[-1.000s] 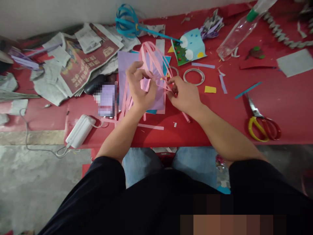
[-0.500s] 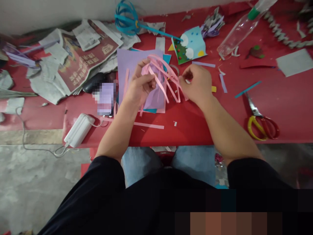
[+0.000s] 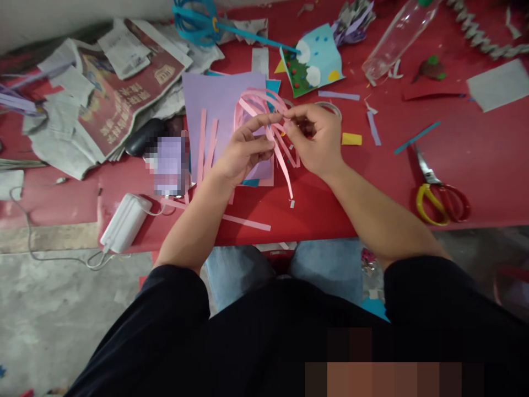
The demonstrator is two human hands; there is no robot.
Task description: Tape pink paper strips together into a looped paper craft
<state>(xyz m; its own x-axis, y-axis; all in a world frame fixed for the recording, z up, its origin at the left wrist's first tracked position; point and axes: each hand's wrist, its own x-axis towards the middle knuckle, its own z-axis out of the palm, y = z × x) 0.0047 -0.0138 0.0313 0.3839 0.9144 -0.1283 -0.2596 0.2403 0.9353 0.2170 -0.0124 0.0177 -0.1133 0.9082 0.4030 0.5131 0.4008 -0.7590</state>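
My left hand and my right hand meet over a red table, both pinching a bunch of thin pink paper strips. The strips loop up between my fingertips, and loose ends hang down toward the table's front edge. Under them lies a lilac paper sheet. Two more pink strips lie flat on the sheet, left of my left hand.
Scissors with yellow and red handles lie at the right. Newspapers pile up at the left, with a white charger and cable near the front edge. A clear bottle, a blue paper craft and a decorated card sit behind.
My right hand came back in to the left and now pinches the strips beside my left hand. The tall pink loop has dropped lower. Two strips now lie on the lilac sheet.
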